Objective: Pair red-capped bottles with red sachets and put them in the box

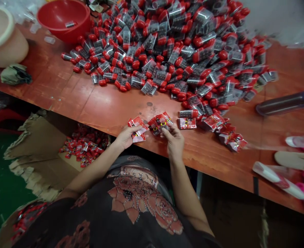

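Observation:
My left hand (125, 137) is closed on a small red printed packet (139, 120) at the table's front edge. Beside it, my right hand (174, 139) pinches more red printed packets (159, 123), fanned a little, with yellow and black shapes on them. The two held lots lie close together but apart. Just right of my right hand, a red and pink packet (187, 123) rests on the table, a clear tube with a red cap (188, 113) right behind it. Further right lies a row of several red packets (224, 132).
A big heap of clear red-capped tubes (164, 51) covers the back of the table. A red bowl (61, 20) and cream bucket (10, 41) stand at the left. Below the edge, a cardboard box (43, 151) holds red packets. Pink-and-white items (281, 179) lie at the right.

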`<action>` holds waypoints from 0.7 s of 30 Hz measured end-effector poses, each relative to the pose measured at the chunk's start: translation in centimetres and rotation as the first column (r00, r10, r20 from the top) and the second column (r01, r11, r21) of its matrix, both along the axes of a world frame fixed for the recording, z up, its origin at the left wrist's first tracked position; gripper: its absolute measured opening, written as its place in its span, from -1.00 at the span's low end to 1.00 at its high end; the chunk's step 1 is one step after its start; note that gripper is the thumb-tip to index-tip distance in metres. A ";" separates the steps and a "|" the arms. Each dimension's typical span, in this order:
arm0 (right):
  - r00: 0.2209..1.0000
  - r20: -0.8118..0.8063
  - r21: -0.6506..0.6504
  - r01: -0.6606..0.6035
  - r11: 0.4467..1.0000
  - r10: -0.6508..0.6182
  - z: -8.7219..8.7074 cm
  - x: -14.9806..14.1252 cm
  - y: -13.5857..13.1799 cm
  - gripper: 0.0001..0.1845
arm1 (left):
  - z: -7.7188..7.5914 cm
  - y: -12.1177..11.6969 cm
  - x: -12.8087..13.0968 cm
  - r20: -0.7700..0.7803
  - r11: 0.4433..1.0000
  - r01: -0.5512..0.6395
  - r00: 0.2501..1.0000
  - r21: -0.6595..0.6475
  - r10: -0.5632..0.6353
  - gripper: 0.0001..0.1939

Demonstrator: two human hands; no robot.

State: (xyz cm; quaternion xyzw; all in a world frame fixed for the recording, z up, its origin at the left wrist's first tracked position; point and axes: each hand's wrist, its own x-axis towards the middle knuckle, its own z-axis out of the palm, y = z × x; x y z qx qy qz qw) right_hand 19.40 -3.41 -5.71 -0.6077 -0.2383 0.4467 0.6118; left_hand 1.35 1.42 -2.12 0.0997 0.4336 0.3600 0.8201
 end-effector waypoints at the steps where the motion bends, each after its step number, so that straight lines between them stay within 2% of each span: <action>1: 1.000 0.023 -0.017 -0.001 1.000 0.002 -0.2 0.1 0.0 -0.50 | 0.0 0.1 0.1 -0.006 1.000 -0.004 1.000 0.007 0.004 -0.67; 3: 0.995 0.103 -0.059 -0.006 0.998 0.012 -0.5 0.5 0.0 -0.49 | 0.0 0.2 0.0 -0.035 1.000 -0.007 0.999 0.015 0.008 -0.71; 5: 0.964 0.264 -0.076 0.022 0.997 -0.001 -0.5 0.7 -0.1 -0.49 | 0.0 0.2 0.0 -0.077 1.000 -0.007 0.997 0.016 0.009 -0.78; 8: 0.835 0.549 -0.023 0.066 0.998 -0.043 0.4 0.1 -0.2 -0.49 | 0.0 0.2 -0.2 -0.130 1.000 -0.003 0.992 0.021 0.006 -0.80; 9: 0.806 0.592 -0.005 0.031 1.000 -0.022 0.9 -0.6 -0.1 -0.50 | 0.0 0.2 -0.2 -0.141 1.000 -0.001 0.990 0.025 0.005 -0.79; 11: 0.816 0.565 0.012 -0.154 0.988 0.121 1.7 -2.2 0.3 -0.54 | 0.0 0.4 -0.2 -0.152 0.999 -0.017 0.988 0.044 0.024 -0.74; 13: 0.826 0.494 0.035 -0.332 0.943 0.272 2.2 -4.0 1.2 -0.58 | -0.1 0.7 -0.4 -0.131 0.995 -0.043 0.990 0.085 0.054 -0.72; 16: 0.758 0.530 0.052 -0.477 0.877 0.381 2.6 -5.7 3.2 -0.64 | -0.1 1.4 -1.2 -0.106 0.978 -0.133 0.983 0.160 0.151 -0.71; 18: 0.660 0.616 0.034 -0.567 0.823 0.429 3.0 -6.0 4.8 -0.62 | 0.0 2.0 -2.1 -0.112 0.963 -0.182 0.972 0.201 0.207 -0.68; 21: 0.458 0.695 -0.074 -0.722 0.688 0.555 4.2 -5.6 7.9 -0.58 | 0.2 2.9 -3.3 -0.158 0.948 -0.234 0.950 0.215 0.271 -0.65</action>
